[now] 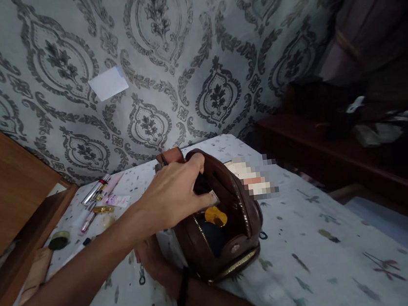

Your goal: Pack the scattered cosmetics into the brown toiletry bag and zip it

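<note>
An unzipped brown bag (196, 252) lies on the patterned white cloth. My left hand (177, 190) reaches in over its opening from the left, thumb and fingers curled round something dark with a small pale edge, too hidden to name. Inside the bag are a round yellow item (216, 216) and dark blue material (213, 238). My right hand (148, 257), with a black band on its wrist, is at the left side of the bag, crossing below my left forearm; its fingers are mostly hidden. A small metal clip (141, 277) hangs beside it.
Several cosmetic tubes (116, 200) and a green round jar (59, 240) lie at the left, near a wooden panel (8, 180). Behind the bag's right side is a blurred-out flat item (251, 177). A patterned wall stands behind; dark red furniture (298, 137) is at the right.
</note>
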Available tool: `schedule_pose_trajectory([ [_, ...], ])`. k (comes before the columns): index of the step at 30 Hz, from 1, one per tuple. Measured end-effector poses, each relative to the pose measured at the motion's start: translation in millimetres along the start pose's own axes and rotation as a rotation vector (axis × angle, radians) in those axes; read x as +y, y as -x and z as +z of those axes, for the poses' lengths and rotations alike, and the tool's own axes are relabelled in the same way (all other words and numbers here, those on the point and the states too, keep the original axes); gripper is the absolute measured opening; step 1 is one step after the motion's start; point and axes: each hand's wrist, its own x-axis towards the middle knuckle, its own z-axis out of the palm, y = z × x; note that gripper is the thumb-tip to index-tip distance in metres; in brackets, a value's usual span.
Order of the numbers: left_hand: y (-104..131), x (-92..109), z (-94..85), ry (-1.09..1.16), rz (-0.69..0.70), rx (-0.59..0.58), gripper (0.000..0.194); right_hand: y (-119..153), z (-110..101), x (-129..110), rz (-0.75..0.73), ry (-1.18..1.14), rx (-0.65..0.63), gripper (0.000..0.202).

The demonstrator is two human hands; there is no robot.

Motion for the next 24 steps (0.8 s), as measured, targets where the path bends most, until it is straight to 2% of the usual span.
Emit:
schedule_pose_trajectory([
  [3, -12.4, -2.2, 10.3, -0.008, 0.018, -0.073, 0.027, 1.6, 0.6, -2.1, 0.01, -0.045, -0.009, 0.026],
  [8, -26.4, -7.4, 30.5, -0.053, 0.109, -0.124, 0.024, 1.6, 1.9, 1.7, 0.018, -0.085, 0.006, 0.018],
  [14, -32.2, -12.4, 47.5, -0.078, 0.123, -0.118, 0.027, 0.3, 2.7, 2.1, 0.087, -0.105, -0.04, 0.018],
  [17, -31.7, -12.2, 46.7, -0.071, 0.123, -0.132, 0.025, 1.5, 1.9, -1.6, 0.096, -0.104, -0.037, 0.018],
  [24, -26.2, -7.9, 29.7, -0.141, 0.023, -0.114, 0.023, 6.9, -1.7, -11.8, 0.062, -0.154, 0.003, 0.018],
])
